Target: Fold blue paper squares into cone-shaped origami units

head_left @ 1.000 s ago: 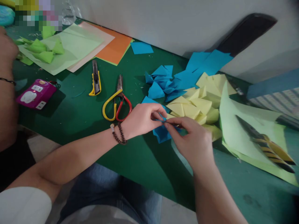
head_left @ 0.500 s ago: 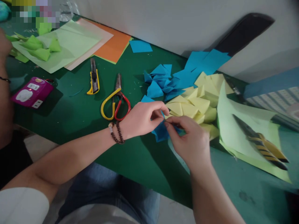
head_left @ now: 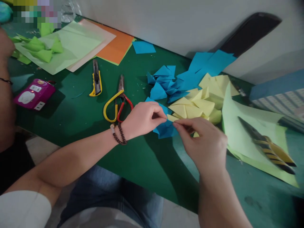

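Note:
My left hand (head_left: 146, 118), with a beaded bracelet at its wrist, is closed in a pinch, thumb against forefinger. Facing it, my right hand (head_left: 201, 139) pinches as well, fingertips a short way to the right. Both grip a small piece of blue paper (head_left: 163, 130), partly hidden by the fingers. Just beyond lie folded pale yellow paper pieces (head_left: 190, 106) and a heap of folded blue pieces (head_left: 163, 84). Scissors (head_left: 118, 101) with one yellow and one red handle rest beside my left wrist.
A yellow utility knife (head_left: 96, 79) and a purple power socket (head_left: 35, 95) lie to the left. Paper sheets (head_left: 71, 47) carry folded green pieces (head_left: 42, 49). Pliers (head_left: 268, 145) lie on light green paper (head_left: 239, 126) at right. Another person's arm (head_left: 6, 95) is at the left edge.
My right hand has moved slightly to the right, and the gap between the two hands' fingertips has widened. My left hand stays almost in place.

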